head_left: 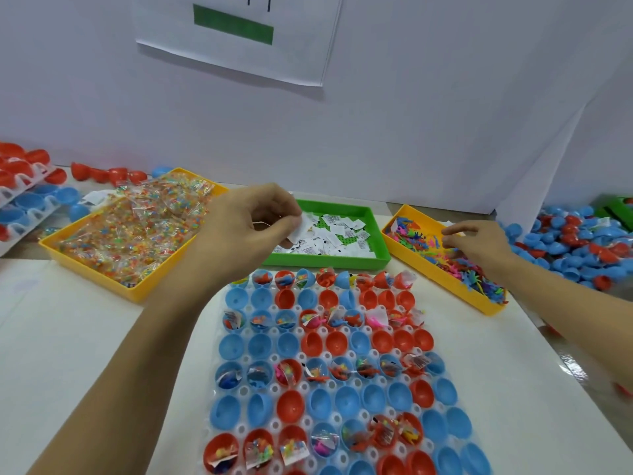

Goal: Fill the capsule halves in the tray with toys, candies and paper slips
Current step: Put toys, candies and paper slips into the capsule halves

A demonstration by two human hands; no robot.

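In the head view, a clear tray (pixel 329 358) of blue and red capsule halves (pixel 346 399) lay on the white desk (pixel 68 337) at six o'clock. Rows of halves holding toys, candy packets and slips alternated with rows of bare halves.

The left hand (pixel 253 221) hovered at twelve o'clock from the tray, over the near left edge of a green bin (pixel 376 255), with fingers curled and a white paper slip (pixel 297 229) pinched between thumb and fingertips. More folded paper slips (pixel 335 234) lay scattered in that bin.

At ten o'clock sat a yellow bin (pixel 137 293) heaped with clear candy packets (pixel 137 231). At two o'clock stood a second yellow bin (pixel 445 286) full of small coloured toys (pixel 421 241). The right hand (pixel 476 248) was down among them, fingers bent in a narrow pinch; whether it held a toy could not be told.

At three o'clock a loose heap of blue and red capsule halves (pixel 575 241) lay on the desk. At nine o'clock, stacked trays (pixel 24 197) held further halves. A white sheet with a green bar (pixel 233 29) hung on the wall (pixel 445 97) behind.
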